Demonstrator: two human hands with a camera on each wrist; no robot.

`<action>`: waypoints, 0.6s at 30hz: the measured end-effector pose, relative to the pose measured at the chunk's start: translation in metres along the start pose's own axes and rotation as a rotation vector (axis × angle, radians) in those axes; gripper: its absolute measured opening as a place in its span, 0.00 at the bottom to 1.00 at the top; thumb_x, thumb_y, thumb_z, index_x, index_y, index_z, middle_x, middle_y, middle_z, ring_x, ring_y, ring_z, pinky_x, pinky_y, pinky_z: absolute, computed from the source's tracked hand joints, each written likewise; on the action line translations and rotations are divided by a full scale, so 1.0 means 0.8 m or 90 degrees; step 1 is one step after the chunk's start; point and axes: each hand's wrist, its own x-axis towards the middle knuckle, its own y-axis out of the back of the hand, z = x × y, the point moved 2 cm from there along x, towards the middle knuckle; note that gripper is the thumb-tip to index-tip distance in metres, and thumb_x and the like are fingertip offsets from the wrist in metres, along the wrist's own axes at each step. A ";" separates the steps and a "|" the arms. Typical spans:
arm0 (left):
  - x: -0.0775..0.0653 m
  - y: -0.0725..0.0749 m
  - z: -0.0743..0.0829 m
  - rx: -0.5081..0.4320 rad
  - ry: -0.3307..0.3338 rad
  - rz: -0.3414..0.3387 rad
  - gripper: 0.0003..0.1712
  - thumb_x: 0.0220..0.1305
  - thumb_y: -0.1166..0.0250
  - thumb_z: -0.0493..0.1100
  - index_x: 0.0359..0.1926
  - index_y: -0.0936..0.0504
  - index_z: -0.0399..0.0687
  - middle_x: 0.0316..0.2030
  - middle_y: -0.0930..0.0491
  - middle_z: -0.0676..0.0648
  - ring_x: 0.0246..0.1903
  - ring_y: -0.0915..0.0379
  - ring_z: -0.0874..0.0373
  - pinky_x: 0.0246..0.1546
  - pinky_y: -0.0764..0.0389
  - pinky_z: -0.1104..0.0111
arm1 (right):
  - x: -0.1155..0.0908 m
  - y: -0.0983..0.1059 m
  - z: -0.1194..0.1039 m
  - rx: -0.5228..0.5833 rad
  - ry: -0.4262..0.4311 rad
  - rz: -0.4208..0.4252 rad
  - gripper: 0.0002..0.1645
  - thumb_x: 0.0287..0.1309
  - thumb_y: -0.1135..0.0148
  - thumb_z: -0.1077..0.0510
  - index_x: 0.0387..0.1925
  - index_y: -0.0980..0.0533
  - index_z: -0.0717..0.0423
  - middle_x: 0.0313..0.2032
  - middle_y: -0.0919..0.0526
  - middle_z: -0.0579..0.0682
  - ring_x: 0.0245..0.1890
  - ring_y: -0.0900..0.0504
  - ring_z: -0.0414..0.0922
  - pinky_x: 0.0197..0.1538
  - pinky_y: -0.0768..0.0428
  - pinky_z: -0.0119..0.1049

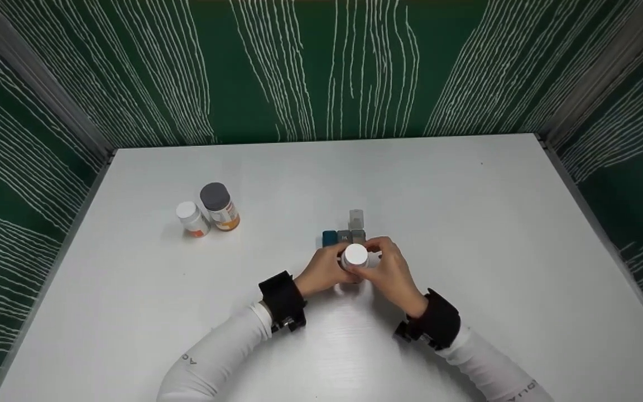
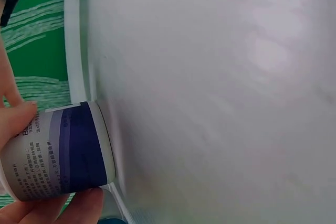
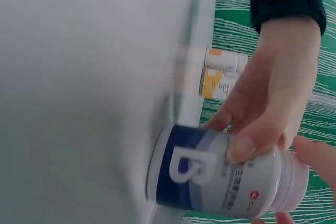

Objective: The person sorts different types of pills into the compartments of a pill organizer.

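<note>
A white pill bottle [image 1: 355, 255] with a white cap stands close over the table between both hands; its label [image 3: 194, 169] has a dark blue band and a large letter B. My left hand [image 1: 324, 270] grips the bottle's body, thumb pressed on the label in the right wrist view. At the cap [image 3: 294, 182], fingers of my right hand [image 1: 389, 274] pinch from either side. Just beyond the hands lies a small pill organizer [image 1: 344, 237] with blue, grey and brownish compartments. One clear lid [image 1: 356, 219] on it is flipped up; the near part is hidden by the hands.
To the left on the white table [image 1: 132, 279] stand a small white bottle [image 1: 193, 219] with an orange-marked label and a larger grey-capped bottle [image 1: 220, 206] with a yellow-orange base. Green walls [image 1: 243, 111] with white streaks border the table.
</note>
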 end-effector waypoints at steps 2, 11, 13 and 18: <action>0.000 0.000 0.001 -0.002 -0.002 0.001 0.30 0.40 0.28 0.39 0.48 0.26 0.37 0.43 0.22 0.43 0.44 0.27 0.54 0.45 0.28 0.69 | 0.003 0.003 0.001 -0.004 0.018 -0.006 0.25 0.39 0.29 0.57 0.38 0.29 0.63 0.37 0.25 0.54 0.40 0.29 0.52 0.43 0.32 0.46; 0.001 -0.001 -0.002 -0.004 0.015 -0.012 0.31 0.41 0.29 0.38 0.50 0.27 0.36 0.44 0.23 0.43 0.44 0.27 0.55 0.45 0.29 0.71 | 0.013 0.022 0.010 0.053 0.059 -0.148 0.24 0.45 0.34 0.60 0.47 0.25 0.60 0.46 0.24 0.54 0.51 0.31 0.50 0.52 0.33 0.48; 0.001 -0.001 -0.003 -0.004 0.019 -0.016 0.31 0.41 0.30 0.37 0.50 0.27 0.36 0.44 0.23 0.43 0.44 0.28 0.56 0.44 0.29 0.72 | 0.013 0.025 0.010 0.060 0.060 -0.173 0.25 0.47 0.35 0.60 0.49 0.27 0.62 0.48 0.25 0.56 0.53 0.32 0.52 0.54 0.34 0.49; 0.002 0.000 -0.004 0.000 0.022 -0.016 0.31 0.40 0.31 0.35 0.50 0.27 0.35 0.44 0.23 0.42 0.43 0.28 0.57 0.43 0.29 0.72 | 0.017 0.024 0.010 0.071 0.052 -0.224 0.26 0.49 0.37 0.63 0.52 0.29 0.64 0.51 0.26 0.57 0.55 0.33 0.53 0.54 0.35 0.49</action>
